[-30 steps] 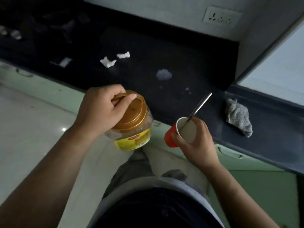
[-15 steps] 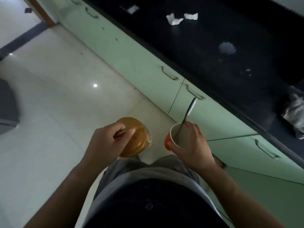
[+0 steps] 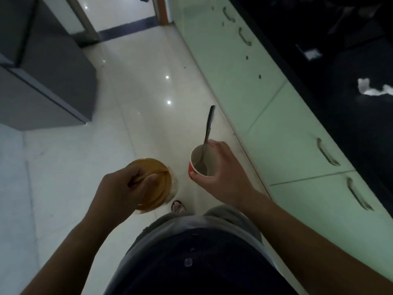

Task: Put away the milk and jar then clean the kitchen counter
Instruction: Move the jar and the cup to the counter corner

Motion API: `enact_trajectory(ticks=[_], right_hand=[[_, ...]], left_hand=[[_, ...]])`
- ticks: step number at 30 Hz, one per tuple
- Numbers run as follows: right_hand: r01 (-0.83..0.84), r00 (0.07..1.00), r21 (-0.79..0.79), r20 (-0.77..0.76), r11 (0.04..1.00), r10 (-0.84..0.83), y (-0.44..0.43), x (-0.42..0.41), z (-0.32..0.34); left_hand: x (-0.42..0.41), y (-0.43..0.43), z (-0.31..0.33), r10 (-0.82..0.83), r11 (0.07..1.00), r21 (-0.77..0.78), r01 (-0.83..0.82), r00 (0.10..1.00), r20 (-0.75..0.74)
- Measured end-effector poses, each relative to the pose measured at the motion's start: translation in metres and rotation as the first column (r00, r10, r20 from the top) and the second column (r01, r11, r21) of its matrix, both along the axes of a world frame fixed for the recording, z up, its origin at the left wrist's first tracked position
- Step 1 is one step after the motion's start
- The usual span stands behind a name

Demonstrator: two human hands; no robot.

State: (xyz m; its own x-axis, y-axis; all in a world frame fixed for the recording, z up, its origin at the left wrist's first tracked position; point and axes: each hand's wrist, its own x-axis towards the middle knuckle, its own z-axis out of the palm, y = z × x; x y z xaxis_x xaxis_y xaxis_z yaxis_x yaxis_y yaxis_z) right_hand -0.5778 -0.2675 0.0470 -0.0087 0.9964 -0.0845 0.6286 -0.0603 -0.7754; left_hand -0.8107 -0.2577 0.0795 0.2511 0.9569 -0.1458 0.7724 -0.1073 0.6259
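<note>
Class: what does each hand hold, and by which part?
Left hand holds the jar by its lid handle. Right hand grips the red cup round its side, spoon standing inside.

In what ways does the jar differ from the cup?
The jar is amber-topped and closed; the cup is red and open, with a spoon in it. The jar looks wider than the cup. The left hand grips the jar from above; the right hand wraps the cup's side. Both are held over the floor.
</note>
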Motion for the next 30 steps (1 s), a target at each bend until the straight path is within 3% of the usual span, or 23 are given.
enact_trajectory(ticks=[7, 14, 24, 30], right_hand=[[0.01, 1.0, 0.024, -0.006, 1.0, -0.01, 0.079, -0.043, -0.001], [0.03, 0.999, -0.012, 0.015, 0.999, -0.03, 0.177, -0.046, -0.018], [0.051, 0.997, 0.002, 0.059, 0.999, -0.051, 0.43, -0.009, -0.02], [0.09, 0.995, -0.018, 0.035, 0.996, -0.089, 0.553, -0.002, -0.012]], left_hand=[[-0.051, 0.077, -0.002, 0.072, 0.996, 0.048, -0.07, 0.997, -0.041], [-0.065, 0.185, -0.012, 0.136, 0.991, 0.004, -0.137, 0.987, 0.081], [-0.02, 0.429, -0.021, 0.007, 1.0, -0.019, -0.006, 0.998, 0.068], [-0.006, 0.566, -0.007, 0.035, 0.999, 0.036, -0.04, 0.991, 0.129]])
